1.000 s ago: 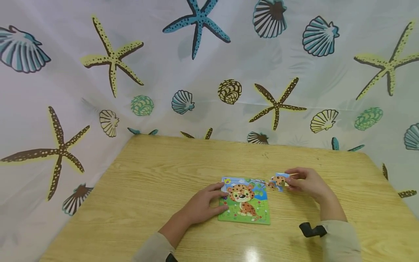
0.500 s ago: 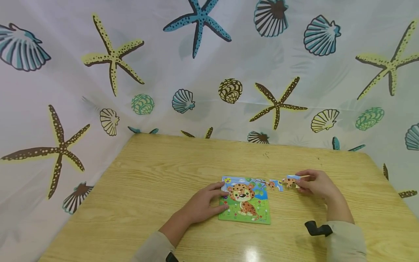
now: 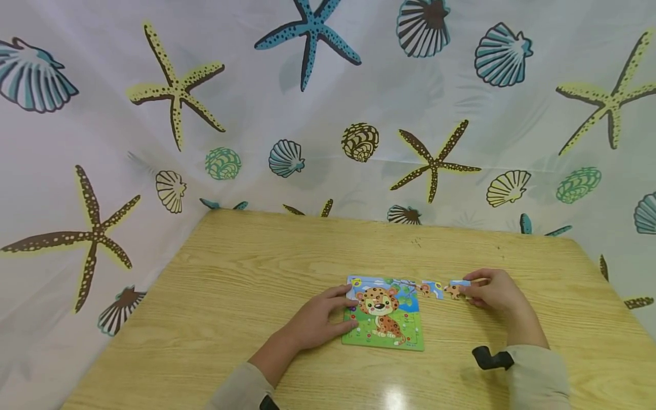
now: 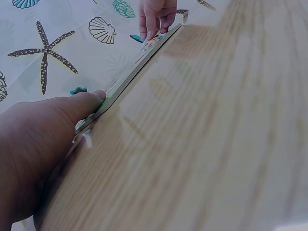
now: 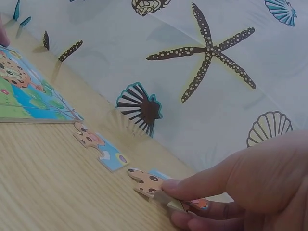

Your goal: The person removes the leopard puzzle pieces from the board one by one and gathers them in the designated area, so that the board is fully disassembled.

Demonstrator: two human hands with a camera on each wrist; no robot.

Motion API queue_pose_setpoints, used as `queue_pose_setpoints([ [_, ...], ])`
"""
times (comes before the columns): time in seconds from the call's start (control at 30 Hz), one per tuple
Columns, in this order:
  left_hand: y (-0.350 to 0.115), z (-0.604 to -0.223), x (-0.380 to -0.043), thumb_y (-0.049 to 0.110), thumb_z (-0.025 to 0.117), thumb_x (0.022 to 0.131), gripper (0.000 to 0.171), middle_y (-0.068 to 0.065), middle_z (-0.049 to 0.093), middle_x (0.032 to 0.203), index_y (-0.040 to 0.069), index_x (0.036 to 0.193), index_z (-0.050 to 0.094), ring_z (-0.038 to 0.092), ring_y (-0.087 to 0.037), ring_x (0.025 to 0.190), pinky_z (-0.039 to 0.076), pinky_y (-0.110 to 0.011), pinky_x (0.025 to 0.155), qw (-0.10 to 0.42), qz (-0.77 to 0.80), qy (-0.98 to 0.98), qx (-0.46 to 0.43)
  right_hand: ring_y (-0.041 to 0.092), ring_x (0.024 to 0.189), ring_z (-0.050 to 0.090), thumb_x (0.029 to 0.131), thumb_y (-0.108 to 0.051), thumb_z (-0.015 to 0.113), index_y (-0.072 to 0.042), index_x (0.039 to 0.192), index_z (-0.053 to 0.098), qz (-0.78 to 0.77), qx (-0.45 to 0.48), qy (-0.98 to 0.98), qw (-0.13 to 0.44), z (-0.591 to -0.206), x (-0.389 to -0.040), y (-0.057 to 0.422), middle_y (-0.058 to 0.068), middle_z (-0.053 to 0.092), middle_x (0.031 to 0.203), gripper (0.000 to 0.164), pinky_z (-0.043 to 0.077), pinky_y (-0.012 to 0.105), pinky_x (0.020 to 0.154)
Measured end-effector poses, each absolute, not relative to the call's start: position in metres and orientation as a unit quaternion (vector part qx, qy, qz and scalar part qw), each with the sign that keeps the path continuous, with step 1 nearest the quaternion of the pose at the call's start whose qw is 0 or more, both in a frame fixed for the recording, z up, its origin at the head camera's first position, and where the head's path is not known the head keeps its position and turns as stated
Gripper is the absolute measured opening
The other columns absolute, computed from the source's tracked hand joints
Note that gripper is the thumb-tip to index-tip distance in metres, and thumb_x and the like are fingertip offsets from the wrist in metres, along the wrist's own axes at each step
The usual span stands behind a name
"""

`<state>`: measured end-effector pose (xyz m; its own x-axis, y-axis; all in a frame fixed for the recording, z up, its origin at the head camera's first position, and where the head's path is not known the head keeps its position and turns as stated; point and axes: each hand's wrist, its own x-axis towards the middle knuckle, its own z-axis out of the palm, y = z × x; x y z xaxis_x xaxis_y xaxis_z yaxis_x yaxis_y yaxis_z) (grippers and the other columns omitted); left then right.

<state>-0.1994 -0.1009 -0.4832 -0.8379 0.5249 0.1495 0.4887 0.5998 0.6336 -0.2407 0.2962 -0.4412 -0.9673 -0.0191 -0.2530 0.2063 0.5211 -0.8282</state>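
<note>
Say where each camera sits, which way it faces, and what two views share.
Head: worn on the head, facing forward and down at table and puzzle board; left hand, right hand show.
Left wrist: on that wrist, facing along the table and board's edge; left hand near, right hand beyond.
Right wrist: on that wrist, facing patterned cloth; right hand close, left barely.
Head and right wrist share a loose puzzle piece.

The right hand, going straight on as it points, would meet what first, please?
The right hand would probably first meet the loose puzzle piece beside the board, beyond what it holds; depth is unclear.
</note>
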Motion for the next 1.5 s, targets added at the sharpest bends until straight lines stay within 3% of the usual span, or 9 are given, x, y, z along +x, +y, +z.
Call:
queue_pose_setpoints([
  [0.57,-0.100,-0.486,-0.200,0.043,0.069,0.093,0.047,-0.006,0.042,0.158,0.018,0.133,0.066,0.040,-0.034,0.145,0.037,-0.053,0.116,0.015,0.338,0.898,0.283,0.015,0.066,0.064,0.090,-0.021,0.075,0.009,0.123,0.062,-0.420,0.056,0.901,0.093,-0.444,-0.242,0.297,0.009,0.068,0.089,0.046,0.053,0.029,0.059],
  [0.9,-0.100,-0.488,-0.202,0.045,0.068,0.094,0.048,-0.004,0.041,0.158,0.020,0.134,0.065,0.039,-0.032,0.146,0.038,-0.053,0.116,0.022,0.341,0.897,0.281,0.025,0.086,0.058,0.086,-0.026,0.079,0.004,0.116,0.067,-0.378,0.060,0.921,0.073,-0.444,-0.241,0.297,0.018,0.067,0.103,0.044,0.046,0.029,0.067],
  [1.33,-0.100,-0.483,-0.200,0.042,0.069,0.094,0.046,-0.006,0.041,0.158,0.019,0.133,0.066,0.039,-0.034,0.145,0.037,-0.055,0.116,0.021,0.343,0.896,0.281,0.018,0.075,0.058,0.094,-0.033,0.070,0.003,0.131,0.060,-0.437,0.049,0.893,0.099,-0.438,-0.243,0.289,0.011,0.067,0.100,0.053,0.050,0.030,0.064],
  [1.5,-0.100,-0.483,-0.199,0.041,0.069,0.094,0.046,-0.007,0.041,0.158,0.017,0.133,0.066,0.040,-0.035,0.145,0.037,-0.056,0.116,0.020,0.340,0.897,0.282,0.014,0.076,0.062,0.095,-0.032,0.069,0.003,0.133,0.058,-0.466,0.055,0.876,0.110,-0.440,-0.244,0.286,0.014,0.067,0.109,0.053,0.056,0.027,0.066],
])
